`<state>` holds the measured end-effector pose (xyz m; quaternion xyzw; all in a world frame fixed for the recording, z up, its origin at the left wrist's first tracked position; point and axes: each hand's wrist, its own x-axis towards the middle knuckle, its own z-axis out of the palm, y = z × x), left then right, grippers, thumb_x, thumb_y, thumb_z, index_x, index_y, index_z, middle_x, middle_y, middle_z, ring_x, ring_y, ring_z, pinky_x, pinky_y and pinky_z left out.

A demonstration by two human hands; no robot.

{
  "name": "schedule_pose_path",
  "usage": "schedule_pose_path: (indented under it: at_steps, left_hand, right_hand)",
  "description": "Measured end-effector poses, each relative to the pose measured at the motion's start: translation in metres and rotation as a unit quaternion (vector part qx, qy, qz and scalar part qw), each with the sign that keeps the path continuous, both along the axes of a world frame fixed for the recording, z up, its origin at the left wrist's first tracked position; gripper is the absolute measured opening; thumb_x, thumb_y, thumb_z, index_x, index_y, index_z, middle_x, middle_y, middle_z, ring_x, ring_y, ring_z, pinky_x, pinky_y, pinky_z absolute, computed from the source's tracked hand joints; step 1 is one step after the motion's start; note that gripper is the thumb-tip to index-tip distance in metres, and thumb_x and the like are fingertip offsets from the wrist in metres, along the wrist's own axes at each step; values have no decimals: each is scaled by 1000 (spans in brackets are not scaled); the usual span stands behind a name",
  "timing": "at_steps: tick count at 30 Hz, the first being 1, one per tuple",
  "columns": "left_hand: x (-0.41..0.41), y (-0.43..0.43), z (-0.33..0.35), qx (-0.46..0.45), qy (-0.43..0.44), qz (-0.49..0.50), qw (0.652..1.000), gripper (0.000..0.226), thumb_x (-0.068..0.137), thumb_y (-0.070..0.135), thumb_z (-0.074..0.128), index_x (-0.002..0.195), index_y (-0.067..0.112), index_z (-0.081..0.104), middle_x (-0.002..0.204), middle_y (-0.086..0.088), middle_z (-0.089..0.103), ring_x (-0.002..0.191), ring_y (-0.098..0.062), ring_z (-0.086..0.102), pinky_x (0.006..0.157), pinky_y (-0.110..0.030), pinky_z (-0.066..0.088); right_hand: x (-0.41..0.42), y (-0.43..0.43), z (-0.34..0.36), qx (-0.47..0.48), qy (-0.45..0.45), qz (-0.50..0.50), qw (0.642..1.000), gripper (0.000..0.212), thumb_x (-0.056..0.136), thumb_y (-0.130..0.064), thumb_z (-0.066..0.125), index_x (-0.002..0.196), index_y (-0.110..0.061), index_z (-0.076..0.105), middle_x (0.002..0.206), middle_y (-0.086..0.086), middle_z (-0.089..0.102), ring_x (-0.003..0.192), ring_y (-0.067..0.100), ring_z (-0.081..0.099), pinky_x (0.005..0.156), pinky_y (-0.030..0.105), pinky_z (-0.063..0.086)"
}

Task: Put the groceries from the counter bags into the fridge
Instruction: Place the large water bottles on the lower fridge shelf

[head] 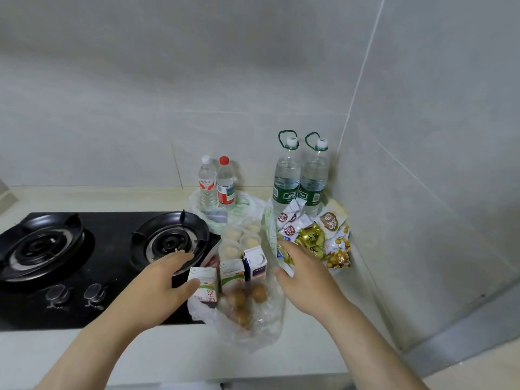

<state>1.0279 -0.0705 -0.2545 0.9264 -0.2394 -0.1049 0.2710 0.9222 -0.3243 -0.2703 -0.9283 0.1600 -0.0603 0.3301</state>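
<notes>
Two large green-labelled water bottles [286, 175], two small water bottles [207, 182], three milk cartons [232, 273], four small clear plastic cups [231, 231], two stove burners [168, 240], two control knobs [57, 294]

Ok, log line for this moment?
stage: at clear bag, nothing lifted | left hand: open, thumb at milk carton | right hand: open, at bag rim | fridge: not in view

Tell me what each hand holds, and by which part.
Nothing is held. The left hand is open, thumb touching the side of the leftmost milk carton. The right hand is open beside the clear plastic bag.
</notes>
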Motion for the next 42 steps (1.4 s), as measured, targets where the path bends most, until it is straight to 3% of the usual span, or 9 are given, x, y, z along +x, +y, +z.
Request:
schedule_pose_path:
  at_steps: [6, 11, 16, 21, 25, 31, 36, 40, 42]
  left_hand:
    - [23, -30, -6, -13, 12, -22, 1000, 53, 89, 31, 64, 139, 25, 47, 139, 14, 47, 128, -6, 44, 96, -18, 32]
    - [51, -57, -12, -24, 40, -57, 997, 38, 88, 22, 66, 98, 53, 47, 98, 39, 42, 93, 17, 45, 77, 0, 32]
    - [95, -79, -11, -27, 50, -64, 996, 51, 86, 35, 67, 135, 26, 53, 131, 9, 57, 120, -12, 52, 94, -25, 39]
    - [145, -120, -12, -70, 62, -88, 992, 51, 88, 35, 65, 136, 27, 51, 138, 4, 53, 117, -15, 53, 93, -26, 38]
    - [188, -161, -15, -100, 72, -113, 986, 52, 88, 39, 63, 137, 31, 49, 142, 3, 49, 125, -16, 48, 95, -28, 36]
    - [235, -240, -4, -178, 95, -142, 969, 67, 79, 50, 69, 139, 28, 47, 143, 4, 49, 129, -16, 46, 108, -38, 38]
    - [273, -312, 8, -121, 102, -178, 971, 77, 84, 49, 66, 146, 14, 37, 149, -5, 42, 132, -22, 44, 103, -34, 36]
    - [282, -351, -3, -172, 152, -190, 955, 43, 86, 36, 68, 123, 18, 55, 105, 10, 59, 85, 4, 53, 67, -12, 36]
    - [285, -363, -8, -204, 192, -195, 940, 38, 83, 30, 72, 117, 23, 57, 97, 20, 59, 84, 7, 54, 70, -13, 41]
  right_hand:
    - [12, -22, -12, 20, 14, -30, 999, 58, 92, -31, 56, 148, -25, 39, 148, -7, 46, 135, 12, 41, 110, 33, 37]
    - [22, -32, -16, 16, 40, -52, 998, 55, 95, -31, 54, 147, -27, 38, 147, -8, 45, 134, 12, 40, 106, 28, 37]
    - [40, -53, -6, -14, 69, -67, 995, 51, 96, -29, 54, 144, -25, 40, 142, -4, 49, 131, 15, 44, 103, 28, 39]
    - [73, -77, 1, -26, 88, -109, 990, 42, 93, -29, 55, 133, -22, 47, 126, -4, 57, 116, 15, 54, 95, 30, 46]
    - [104, -99, 1, -27, 88, -138, 986, 58, 94, -33, 55, 148, -25, 36, 149, -4, 45, 132, 15, 45, 107, 30, 36]
    - [149, -140, 20, 1, 37, -180, 983, 56, 94, -26, 57, 147, -23, 39, 144, 0, 51, 127, 16, 50, 101, 28, 39]
    - [196, -190, 37, 66, -11, -222, 973, 35, 92, -23, 60, 125, -26, 48, 102, -13, 55, 98, 9, 56, 72, 19, 40]
    - [232, -227, 31, 80, -48, -256, 962, 44, 90, -26, 66, 128, -17, 46, 93, -11, 44, 85, 7, 46, 68, 18, 38]
    - [251, -241, 26, 101, -58, -269, 956, 51, 81, -27, 72, 124, -14, 49, 102, -6, 53, 88, 9, 52, 79, 28, 49]
